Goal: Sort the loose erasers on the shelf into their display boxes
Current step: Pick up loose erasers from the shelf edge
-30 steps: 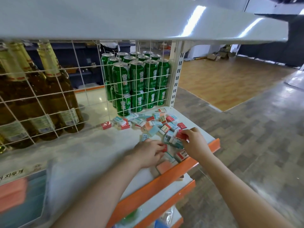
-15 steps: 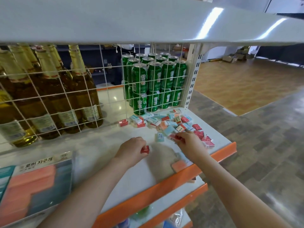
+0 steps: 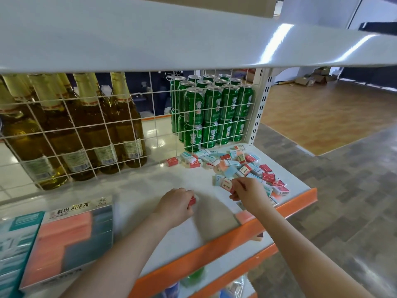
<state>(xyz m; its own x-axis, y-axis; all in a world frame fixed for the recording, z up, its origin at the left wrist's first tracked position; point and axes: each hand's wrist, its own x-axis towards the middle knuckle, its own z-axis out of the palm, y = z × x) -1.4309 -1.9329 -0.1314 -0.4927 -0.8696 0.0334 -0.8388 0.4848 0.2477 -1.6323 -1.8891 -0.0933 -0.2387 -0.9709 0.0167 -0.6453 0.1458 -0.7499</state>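
A: What has the left hand (image 3: 175, 206) got?
B: Its fingers are curled round a small red-wrapped eraser (image 3: 191, 201), low over the white metal shelf (image 3: 150, 186).

A: And the right hand (image 3: 249, 193)?
B: It pinches a pale pink-sleeved eraser (image 3: 227, 184) at the near edge of the scattered pile of red, blue and pink erasers (image 3: 236, 162), which spreads beyond and right of it.

A: The boxes?
B: The open cardboard display box of pink and grey-blue erasers (image 3: 68, 239) sits left of the left hand, a teal box (image 3: 15, 244) beside it.

A: Behind?
B: Green cans (image 3: 212, 112) and amber glass bottles (image 3: 86, 125) beyond a white wire grid (image 3: 150, 117).
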